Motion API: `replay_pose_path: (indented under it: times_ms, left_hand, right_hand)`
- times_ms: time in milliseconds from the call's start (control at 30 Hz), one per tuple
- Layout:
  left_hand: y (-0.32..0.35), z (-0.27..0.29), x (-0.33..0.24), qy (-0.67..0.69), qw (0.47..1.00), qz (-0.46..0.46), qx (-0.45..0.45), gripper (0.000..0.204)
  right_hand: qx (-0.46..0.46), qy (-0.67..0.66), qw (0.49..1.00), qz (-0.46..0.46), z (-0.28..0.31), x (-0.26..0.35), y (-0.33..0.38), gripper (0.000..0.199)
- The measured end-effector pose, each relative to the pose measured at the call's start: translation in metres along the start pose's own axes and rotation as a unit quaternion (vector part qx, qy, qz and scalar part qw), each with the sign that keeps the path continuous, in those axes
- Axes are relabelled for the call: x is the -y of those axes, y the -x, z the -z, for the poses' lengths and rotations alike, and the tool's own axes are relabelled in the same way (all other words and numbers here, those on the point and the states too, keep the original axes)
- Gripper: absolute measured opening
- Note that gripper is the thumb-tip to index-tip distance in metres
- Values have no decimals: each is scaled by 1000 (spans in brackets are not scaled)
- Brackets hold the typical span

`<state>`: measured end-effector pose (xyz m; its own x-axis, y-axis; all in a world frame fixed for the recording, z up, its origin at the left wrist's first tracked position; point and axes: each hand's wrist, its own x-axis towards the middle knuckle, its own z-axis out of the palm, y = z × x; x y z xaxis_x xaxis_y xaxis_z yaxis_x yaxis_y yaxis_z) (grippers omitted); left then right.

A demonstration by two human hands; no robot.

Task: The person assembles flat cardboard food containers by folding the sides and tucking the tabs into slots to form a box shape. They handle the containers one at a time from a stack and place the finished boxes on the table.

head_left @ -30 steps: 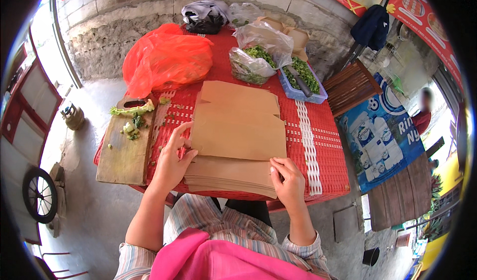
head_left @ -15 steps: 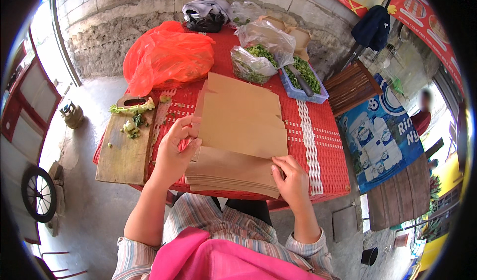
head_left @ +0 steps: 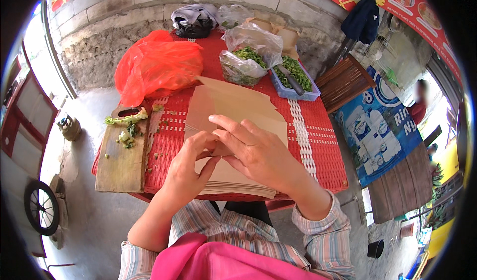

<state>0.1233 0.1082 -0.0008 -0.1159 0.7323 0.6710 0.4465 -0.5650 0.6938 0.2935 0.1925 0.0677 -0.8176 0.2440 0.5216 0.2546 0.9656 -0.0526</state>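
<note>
A stack of flat brown cardboard sheets (head_left: 243,183) lies before me on the red woven tabletop. The top cardboard sheet (head_left: 258,103) has creases and notched edges, and its far left flap tilts up. My left hand (head_left: 186,165) pinches at the sheet's near left corner, thumb and fingers curled together. Reaching across the sheet, my right hand (head_left: 258,153) meets the left one there, its thumb and fingers closing on the same corner. The fingers cover most of the corner, so the fold between them is hidden.
On the left stands a wooden cutting board (head_left: 117,168) with vegetable scraps (head_left: 126,138). Behind it lies a red plastic bag (head_left: 156,63). At the back right are a bag of chopped greens (head_left: 243,66) and a blue tub (head_left: 305,96) of greens with a knife (head_left: 293,82) across it.
My right hand has left the sheet's near right edge and crossed left to join my left hand at the near left corner. The sheet's far left flap has risen.
</note>
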Motion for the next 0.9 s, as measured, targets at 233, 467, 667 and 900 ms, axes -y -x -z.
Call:
replay_pose_path:
  times_ms: [233,467,667,900]
  left_hand:
    - [-17,3,-5,-125,988,-86,-21,32]
    - [-26,3,1,-110,988,-103,-25,18]
    - [-28,7,5,-25,998,-50,16,13]
    - [-26,8,11,65,997,18,44,8]
  right_hand:
    - [46,-8,998,39,27,-8,-19,33]
    - [46,-7,999,21,38,-4,-16,18]
    - [29,-18,999,22,38,-5,-15,15]
    - [8,-2,998,58,32,-10,-10,13]
